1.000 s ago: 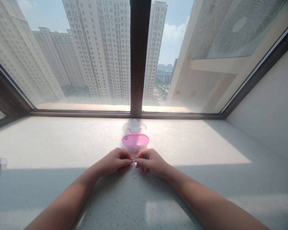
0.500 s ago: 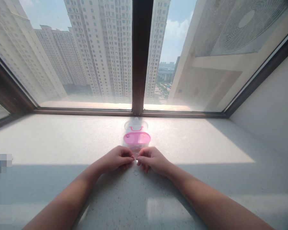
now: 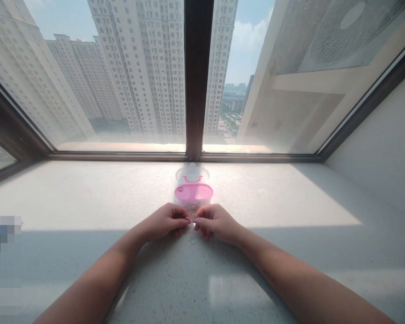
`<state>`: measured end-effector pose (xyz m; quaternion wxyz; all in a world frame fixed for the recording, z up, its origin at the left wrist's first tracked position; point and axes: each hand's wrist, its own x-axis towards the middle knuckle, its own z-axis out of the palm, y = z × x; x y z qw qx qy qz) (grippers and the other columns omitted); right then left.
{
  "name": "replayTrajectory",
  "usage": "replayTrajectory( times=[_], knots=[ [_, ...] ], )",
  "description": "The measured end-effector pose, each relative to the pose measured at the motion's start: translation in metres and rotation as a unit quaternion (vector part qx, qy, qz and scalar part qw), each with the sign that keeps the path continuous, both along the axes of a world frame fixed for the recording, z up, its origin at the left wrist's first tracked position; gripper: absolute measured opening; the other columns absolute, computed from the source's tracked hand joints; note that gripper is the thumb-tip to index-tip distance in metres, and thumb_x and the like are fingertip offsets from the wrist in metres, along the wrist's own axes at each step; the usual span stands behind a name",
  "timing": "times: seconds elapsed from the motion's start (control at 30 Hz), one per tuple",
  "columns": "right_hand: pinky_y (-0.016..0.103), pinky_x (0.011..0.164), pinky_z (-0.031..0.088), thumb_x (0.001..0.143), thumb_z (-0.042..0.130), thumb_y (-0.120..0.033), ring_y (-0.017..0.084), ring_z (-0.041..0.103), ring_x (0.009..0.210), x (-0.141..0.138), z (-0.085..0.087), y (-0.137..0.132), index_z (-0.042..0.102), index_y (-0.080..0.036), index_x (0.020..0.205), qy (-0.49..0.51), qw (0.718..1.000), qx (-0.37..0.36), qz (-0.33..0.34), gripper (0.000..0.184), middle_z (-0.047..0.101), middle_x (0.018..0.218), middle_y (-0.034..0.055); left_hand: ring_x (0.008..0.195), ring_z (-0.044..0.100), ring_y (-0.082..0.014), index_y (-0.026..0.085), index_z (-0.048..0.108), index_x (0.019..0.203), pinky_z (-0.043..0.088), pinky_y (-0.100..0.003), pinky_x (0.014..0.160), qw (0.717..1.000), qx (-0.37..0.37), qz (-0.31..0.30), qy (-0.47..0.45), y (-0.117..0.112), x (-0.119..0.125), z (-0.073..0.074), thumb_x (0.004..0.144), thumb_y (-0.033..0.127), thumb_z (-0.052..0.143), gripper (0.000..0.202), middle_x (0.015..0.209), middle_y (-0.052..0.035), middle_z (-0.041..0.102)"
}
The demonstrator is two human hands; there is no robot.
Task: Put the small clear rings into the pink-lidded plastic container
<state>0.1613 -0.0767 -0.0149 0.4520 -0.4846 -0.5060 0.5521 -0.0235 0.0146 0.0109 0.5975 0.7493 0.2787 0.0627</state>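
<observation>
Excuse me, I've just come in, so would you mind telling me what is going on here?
A person's left hand and right hand nearly meet at the fingertips over a pale speckled sill, both pinched around something too small to make out. A faint ring-shaped piece lies just nearer the person. Beyond the hands is a pink-topped container, with a clear oval part behind it.

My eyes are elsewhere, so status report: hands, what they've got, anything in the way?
Left hand and right hand pinched, close together. Tiny pieces at fingertips, too small to identify. Pink-topped container just beyond; nothing seen blocking.
</observation>
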Motion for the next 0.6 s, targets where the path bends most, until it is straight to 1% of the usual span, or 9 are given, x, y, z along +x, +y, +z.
replayTrajectory(
  times=[0.4, 0.6],
  knots=[
    [0.020, 0.039, 0.045, 0.077, 0.066, -0.037, 0.010, 0.055, 0.047, -0.0017, 0.0025, -0.0015, 0.062, -0.013, 0.080, -0.012, 1.000, 0.004, -0.014, 0.025, 0.065, 0.068, 0.0032, 0.057, 0.055, -0.0121, 0.012, 0.063, 0.084, 0.043, -0.024, 0.053, 1.000, -0.017, 0.001, -0.013, 0.0015, 0.0002, -0.0054, 0.079, 0.041, 0.062, 0.029, 0.066, -0.0005, 0.059],
    [0.020, 0.040, 0.046, 0.077, 0.065, -0.037, 0.010, 0.055, 0.048, -0.0005, 0.0012, -0.0008, 0.062, -0.013, 0.080, -0.004, 1.000, 0.009, -0.005, 0.025, 0.065, 0.071, 0.0036, 0.058, 0.055, -0.0123, 0.012, 0.064, 0.084, 0.044, -0.023, 0.054, 1.000, -0.020, 0.006, -0.010, 0.0007, -0.0002, -0.0044, 0.078, 0.043, 0.063, 0.032, 0.066, -0.0006, 0.059]
  ],
)
